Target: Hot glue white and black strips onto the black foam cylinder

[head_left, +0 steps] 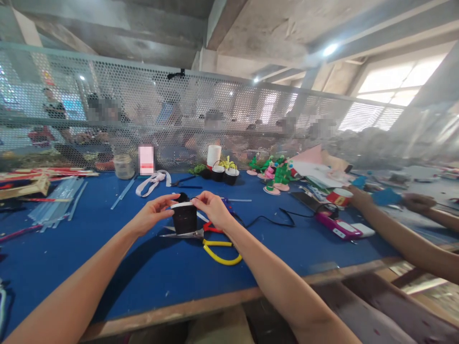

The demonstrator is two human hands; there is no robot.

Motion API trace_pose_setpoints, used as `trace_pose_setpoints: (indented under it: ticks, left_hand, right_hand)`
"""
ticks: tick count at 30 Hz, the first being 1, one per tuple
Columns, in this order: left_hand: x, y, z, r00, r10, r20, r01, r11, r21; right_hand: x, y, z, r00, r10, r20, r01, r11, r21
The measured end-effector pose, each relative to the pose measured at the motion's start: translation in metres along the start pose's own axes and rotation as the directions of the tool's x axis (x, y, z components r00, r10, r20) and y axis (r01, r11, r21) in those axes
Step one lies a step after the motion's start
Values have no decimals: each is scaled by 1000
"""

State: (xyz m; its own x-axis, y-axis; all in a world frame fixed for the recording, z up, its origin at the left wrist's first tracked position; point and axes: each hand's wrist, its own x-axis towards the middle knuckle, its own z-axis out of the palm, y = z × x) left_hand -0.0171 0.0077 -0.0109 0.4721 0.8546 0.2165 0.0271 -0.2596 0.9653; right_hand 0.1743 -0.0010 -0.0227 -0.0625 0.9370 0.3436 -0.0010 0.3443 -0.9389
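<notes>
Between my two hands is a small black bucket point(185, 220) with a white rim, held upright just above the table. My left hand point(158, 212) closes on its rim from the left, thumb and fingers at the edge. My right hand point(212, 209) pinches the rim at the right side. Behind and below the bucket lie scissors point(223, 262) with yellow handles, their blades partly hidden by it. A red-handled tool point(212, 226) is beside them, partly covered by my right hand. Some dark material shows above the bucket's rim; I cannot make out what it is.
Small black buckets point(231, 177), a white roll point(214, 156) and green figures point(283, 176) stand at the back. Clear glue sticks point(59, 203) lie left, white ribbon point(153, 182) mid-left. A magenta device point(337, 226) with a black cord and a co-worker's arm point(390, 227) are right. Perforated screen point(136, 110) behind.
</notes>
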Motion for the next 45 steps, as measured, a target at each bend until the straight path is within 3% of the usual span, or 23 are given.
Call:
trace_pose_setpoints:
  ticks: [4,7,13,16,22,32,35,41,45]
  left_hand:
    - [1,-4,-4,997,-56,54,50,994,96]
    - [-1,0,-1,999,-15,51,6,984,176]
    - [-5,10,22,997,55,-49,-30,910,414]
    - [-6,11,26,997,70,-19,-57,916,397]
    - [-6,7,22,1000,11,12,-14,976,216]
    - [-4,-4,28,999,-29,-26,30,999,31]
    - [-3,-4,27,999,-26,-25,27,998,62]
    - [-5,4,24,994,94,-56,-72,950,305]
    - [-6,9,23,991,130,-39,-109,934,340]
  right_hand:
    - [0,3,1,995,-92,40,98,976,-194]
    - [-4,-1,4,994,-103,44,111,962,-248]
    - [-12,-11,13,985,-161,55,170,947,-273]
    - [-14,-11,14,983,-175,58,184,940,-288]
    - [-13,-11,11,983,-172,58,182,940,-288]
    - [-14,-11,12,974,-216,63,225,920,-321]
    - [-14,-10,12,973,-219,66,228,917,-328]
    - [-17,-12,12,968,-242,72,251,886,-390]
    - [-18,-13,14,963,-260,72,265,864,-429]
